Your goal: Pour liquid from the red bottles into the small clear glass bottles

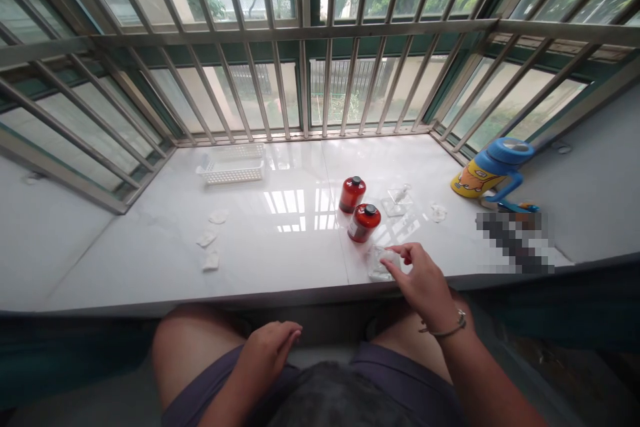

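My right hand (417, 277) is over the counter's front edge, thumb and fingertips curled in a pinch at a small clear container (379, 265). Something whitish shows between those fingertips, too small to make out. Just behind the container stand two red bottles with black caps, the nearer bottle (363, 225) and the farther bottle (352, 195). My left hand (270, 345) hovers over my lap, below the counter, its fingers pressed together and nothing visible in them.
On the white counter (280, 253) lie a white perforated basket (233, 167), several white crumpled pieces (210, 260), a clear square-based item (397, 201) and another white piece (438, 213). A blue and yellow bottle (493, 170) stands right, beside a blurred patch. Metal bars (303, 80) line the window.
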